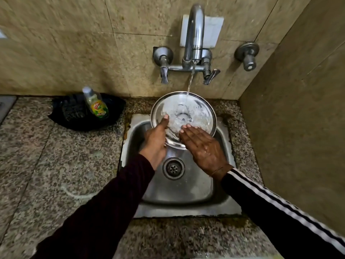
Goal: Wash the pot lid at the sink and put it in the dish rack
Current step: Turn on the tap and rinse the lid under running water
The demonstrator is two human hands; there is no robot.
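1. While water runs onto it, the pot lid [194,111] is gripped at its left rim by the left hand [155,143], the thumb laid over the inner face and the other fingers hidden beneath.
2. The wet right hand [203,146] is held flat and unclenched, its straight fingers [185,128] resting on the lid's near inner surface; nothing is grasped by it.
3. The lid is held tilted above the back half of the sink [197,191], under the stream from the tap [194,34].
4. A round, shiny steel shape with a raised rim is shown by the lid; water is pooled and splashing in its hollow.
5. A square steel basin with a round perforated drain [173,168] is formed by the sink, set into a speckled granite counter [61,174].
6. A black basket [74,116] is seen at the left, holding a clear soap bottle [96,103] with yellow-green liquid and a label that seems to read "Vim".
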